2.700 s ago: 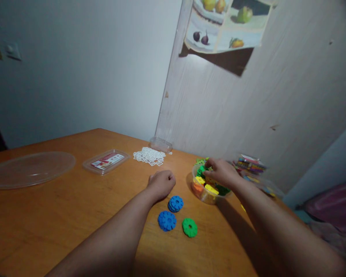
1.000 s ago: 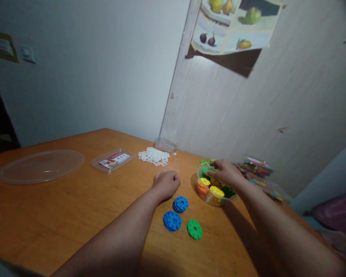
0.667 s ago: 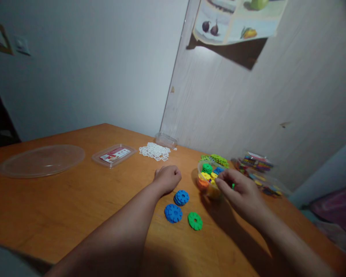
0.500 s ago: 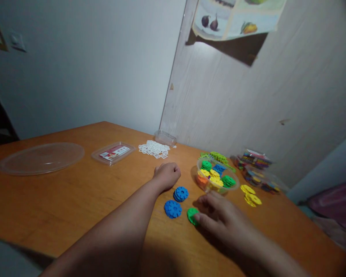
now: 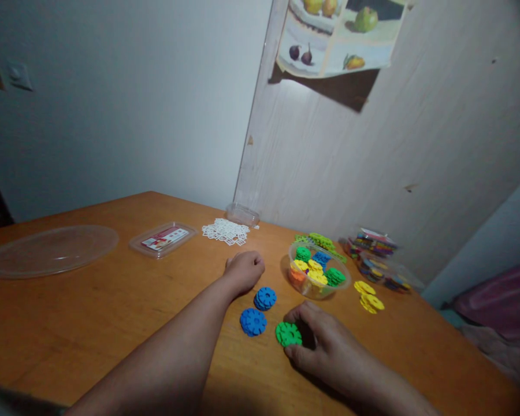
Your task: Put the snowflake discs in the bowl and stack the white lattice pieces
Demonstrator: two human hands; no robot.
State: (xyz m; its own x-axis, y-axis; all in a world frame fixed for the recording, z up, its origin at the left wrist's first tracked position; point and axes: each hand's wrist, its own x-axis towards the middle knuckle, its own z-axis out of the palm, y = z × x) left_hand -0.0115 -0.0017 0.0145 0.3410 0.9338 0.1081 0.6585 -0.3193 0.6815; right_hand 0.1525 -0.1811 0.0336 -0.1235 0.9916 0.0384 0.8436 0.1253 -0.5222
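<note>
Across the lower view, a wooden table; on it, a clear bowl of coloured discs. Nearer, the right hand, thumb and forefinger in a pinch; farther, the left hand, fingers curled into a fist, nothing visible inside. Between the hands, two blue stacks. Smallest, between thumb and forefinger, low on the table: green discs. Probably light, rather stiff, slightly slippery; best taken by opposite edges of the notched rim.

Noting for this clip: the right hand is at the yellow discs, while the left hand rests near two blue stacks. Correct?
Wrong colour: in the head view, the right hand is at the green discs. The left hand does rest near two blue stacks.
</note>
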